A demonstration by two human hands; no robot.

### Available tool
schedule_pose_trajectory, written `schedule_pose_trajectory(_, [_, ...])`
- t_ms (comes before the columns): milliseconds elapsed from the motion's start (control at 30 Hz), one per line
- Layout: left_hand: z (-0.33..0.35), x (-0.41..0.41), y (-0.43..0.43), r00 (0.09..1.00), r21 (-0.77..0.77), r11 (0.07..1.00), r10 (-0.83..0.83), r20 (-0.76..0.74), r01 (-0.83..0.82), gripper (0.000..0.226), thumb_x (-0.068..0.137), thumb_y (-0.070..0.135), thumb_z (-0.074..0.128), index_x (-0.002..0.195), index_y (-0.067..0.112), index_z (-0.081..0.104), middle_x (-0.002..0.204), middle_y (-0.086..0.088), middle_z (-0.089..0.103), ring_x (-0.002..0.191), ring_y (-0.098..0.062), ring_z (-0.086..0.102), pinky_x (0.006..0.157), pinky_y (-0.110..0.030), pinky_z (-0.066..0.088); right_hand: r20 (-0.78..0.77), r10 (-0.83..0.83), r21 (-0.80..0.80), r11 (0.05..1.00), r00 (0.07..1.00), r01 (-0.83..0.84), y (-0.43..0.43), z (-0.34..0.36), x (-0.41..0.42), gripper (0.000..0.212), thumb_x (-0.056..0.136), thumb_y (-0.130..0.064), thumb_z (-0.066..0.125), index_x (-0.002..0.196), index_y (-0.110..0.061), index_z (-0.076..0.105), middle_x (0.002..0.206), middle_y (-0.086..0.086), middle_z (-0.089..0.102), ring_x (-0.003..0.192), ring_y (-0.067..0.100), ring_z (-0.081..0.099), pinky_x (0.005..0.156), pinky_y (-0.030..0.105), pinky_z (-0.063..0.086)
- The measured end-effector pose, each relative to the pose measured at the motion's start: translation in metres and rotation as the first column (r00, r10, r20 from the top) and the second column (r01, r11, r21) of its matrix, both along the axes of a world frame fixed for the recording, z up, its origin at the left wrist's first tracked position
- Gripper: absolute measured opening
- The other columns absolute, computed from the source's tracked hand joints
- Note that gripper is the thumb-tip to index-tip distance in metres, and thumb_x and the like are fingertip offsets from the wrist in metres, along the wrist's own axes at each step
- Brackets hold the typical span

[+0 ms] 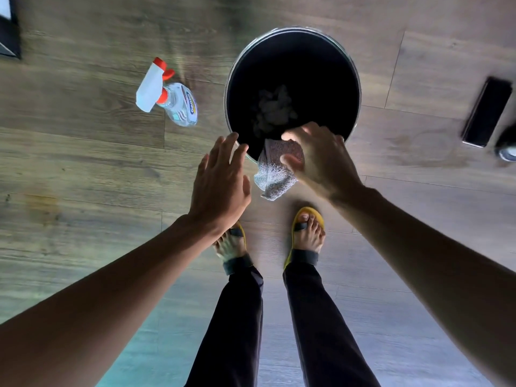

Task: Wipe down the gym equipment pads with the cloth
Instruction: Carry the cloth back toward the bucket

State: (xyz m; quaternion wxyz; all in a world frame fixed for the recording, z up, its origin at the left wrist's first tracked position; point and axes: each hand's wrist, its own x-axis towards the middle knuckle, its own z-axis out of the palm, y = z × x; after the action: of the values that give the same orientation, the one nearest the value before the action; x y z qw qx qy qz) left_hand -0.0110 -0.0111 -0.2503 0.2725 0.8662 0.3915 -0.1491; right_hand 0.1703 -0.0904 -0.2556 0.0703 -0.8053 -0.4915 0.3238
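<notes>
The floor (83,169) is grey-brown wood-grain planks with long seams, and a round black bin (293,29) with a shiny metal rim stands on it. Left of the bin sits a clear spray bottle (178,104) with a white and red trigger head. Well apart to the bin's right lies a dark, flat, blurred rectangular object (487,111). Far left of the bin a dark furniture edge (11,37) shows, and a cool blue-green sheen lies on the planks nearer the camera.

cloth (276,170): grey, fine woven speckle
bin (293,65): black inside, silver rim
spray bottle (170,93): clear body, white head, red nozzle and collar
sandals (307,236): yellow soles, dark straps
floor (83,163): grey-brown wood grain
</notes>
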Motion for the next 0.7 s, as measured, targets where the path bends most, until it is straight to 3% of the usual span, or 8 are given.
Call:
schedule_pose_trajectory(100, [0.0, 0.0, 0.001, 1.0, -0.001, 1.0, -0.002, 0.0, 0.002, 0.056, 0.091, 0.012, 0.06, 0.144, 0.007, 0.042, 0.158, -0.013, 0.03, 0.147, -0.031, 0.027, 0.112, -0.052, 0.036, -0.093, 0.138, -0.064, 0.988, 0.986, -0.144, -0.02, 0.004, -0.008, 0.063, 0.086, -0.051, 0.07, 0.137, -0.017, 0.055, 0.138, 0.006, 0.056, 0.13, 0.025, 0.05, 0.114, 0.041, 0.03])
schedule_pose_trajectory(167, [-0.001, -0.001, 0.0, 1.0, 0.003, 1.0, -0.009, 0.009, 0.009, 0.057, 0.091, 0.01, 0.061, 0.144, 0.007, 0.042, 0.158, -0.014, 0.029, 0.148, -0.031, 0.025, 0.113, -0.052, 0.035, -0.09, 0.185, -0.115, 0.974, 0.979, -0.195, -0.026, 0.0, -0.01, 0.071, 0.083, -0.046, 0.075, 0.143, -0.018, 0.049, 0.143, 0.004, 0.053, 0.133, 0.024, 0.046, 0.116, 0.037, 0.025])
schedule_pose_trajectory(367, [-0.005, -0.008, -0.002, 0.997, 0.024, 0.997, -0.075, 0.025, 0.074, 0.061, 0.09, 0.007, 0.06, 0.147, 0.005, 0.038, 0.159, -0.017, 0.026, 0.15, -0.033, 0.02, 0.115, -0.052, 0.032, 0.076, 0.141, 0.002, 0.99, 0.987, -0.142, -0.025, -0.02, -0.02, 0.058, 0.072, -0.017, 0.083, 0.126, -0.016, 0.064, 0.115, 0.004, 0.07, 0.105, 0.03, 0.065, 0.098, 0.04, 0.046])
schedule_pose_trajectory(600, [-0.004, -0.008, -0.007, 0.996, 0.031, 0.996, -0.089, 0.014, 0.088, 0.063, 0.089, 0.007, 0.06, 0.148, 0.007, 0.037, 0.16, -0.017, 0.024, 0.15, -0.032, 0.019, 0.116, -0.053, 0.03, 0.101, 0.086, -0.007, 0.996, 0.991, -0.086, -0.023, -0.027, -0.023, 0.054, 0.065, -0.015, 0.086, 0.117, -0.02, 0.07, 0.093, 0.002, 0.074, 0.09, 0.028, 0.069, 0.085, 0.038, 0.052])
schedule_pose_trajectory(700, [-0.004, -0.008, -0.005, 0.994, 0.043, 0.994, -0.106, 0.01, 0.105, 0.063, 0.089, 0.007, 0.06, 0.148, 0.007, 0.038, 0.16, -0.017, 0.025, 0.15, -0.032, 0.021, 0.116, -0.053, 0.03, 0.082, 0.109, -0.016, 0.994, 0.991, -0.108, -0.021, -0.025, -0.021, 0.053, 0.072, -0.018, 0.084, 0.122, -0.018, 0.067, 0.103, 0.004, 0.074, 0.1, 0.029, 0.067, 0.091, 0.039, 0.048])
